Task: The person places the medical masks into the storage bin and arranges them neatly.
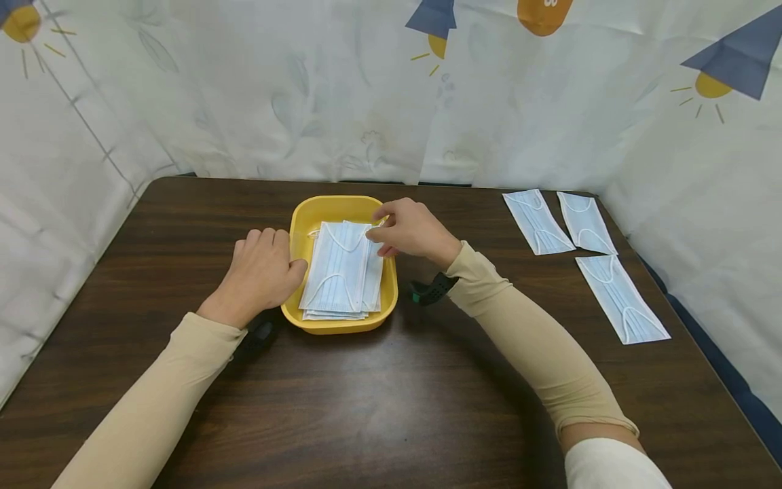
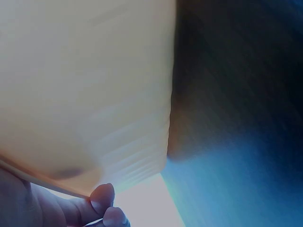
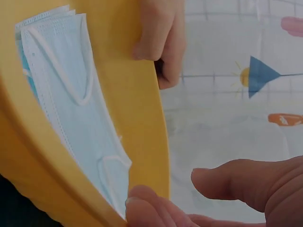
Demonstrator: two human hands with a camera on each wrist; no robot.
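A yellow plastic basin [image 1: 336, 327] holds a stack of light-blue face masks [image 1: 339, 265] with white ear loops. My left hand [image 1: 263, 267] grips the basin's left rim, thumb on the inner side and fingers outside; the left wrist view shows fingertips [image 2: 102, 198] by the basin wall [image 2: 85, 71]. Over the right side of the basin is my right hand [image 1: 411, 229], close to the masks' upper right corner. In the right wrist view its thumb [image 3: 236, 182] and fingers [image 3: 147, 208] stand apart, with no mask between them. Part of the stack is hidden behind that hand.
Three masks lie apart on the right of the dark wooden table [image 1: 391, 414]: one at the back [image 1: 537, 221], one beside it [image 1: 586, 221], one nearer the front [image 1: 622, 299]. A patterned white curtain [image 1: 244, 88] hangs behind the table.
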